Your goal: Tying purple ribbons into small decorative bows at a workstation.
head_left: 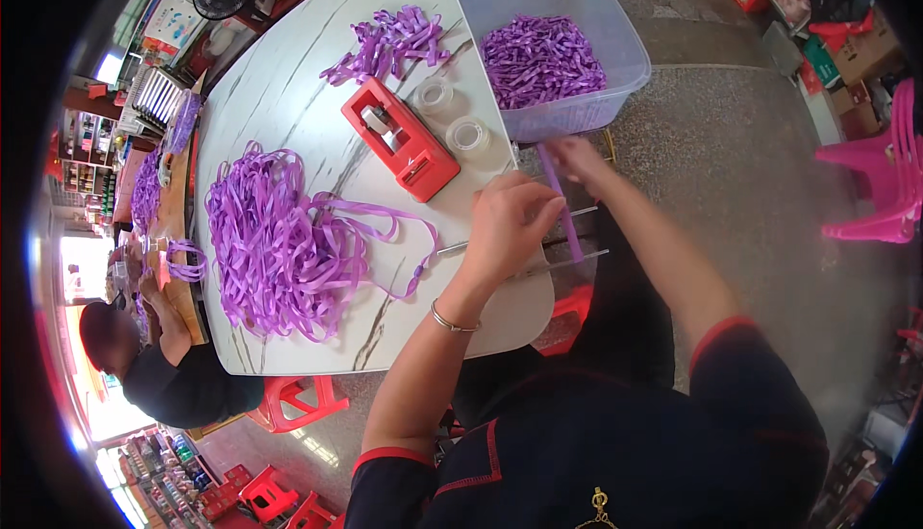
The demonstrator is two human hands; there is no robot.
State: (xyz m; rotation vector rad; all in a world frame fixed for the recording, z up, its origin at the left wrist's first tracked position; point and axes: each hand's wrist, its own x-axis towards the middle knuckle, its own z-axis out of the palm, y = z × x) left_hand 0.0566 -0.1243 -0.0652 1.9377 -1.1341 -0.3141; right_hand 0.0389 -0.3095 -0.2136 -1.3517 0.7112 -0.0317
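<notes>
A purple ribbon strip (pixel 565 212) hangs off the table's right edge, crossing thin metal rods (pixel 575 258) that stick out there. My right hand (pixel 579 162) is closed at the strip's upper end, slightly blurred. My left hand (pixel 511 224) has its fingers curled together over the table edge, the thumb tip beside the strip; what it pinches is hidden. Left of it lies a big tangled heap of purple ribbons (pixel 274 240), one loop trailing toward my left wrist. A red tape dispenser (pixel 402 139) stands farther back, with two clear tape rolls (pixel 467 134) beside it.
A small pile of purple ribbon pieces (pixel 394 40) lies at the table's back. Beyond my hands, a translucent bin (pixel 615 87) holds many more. At far left a person in a black cap (pixel 111 332) works at a wooden table. Pink stools (pixel 880 168) stand at right.
</notes>
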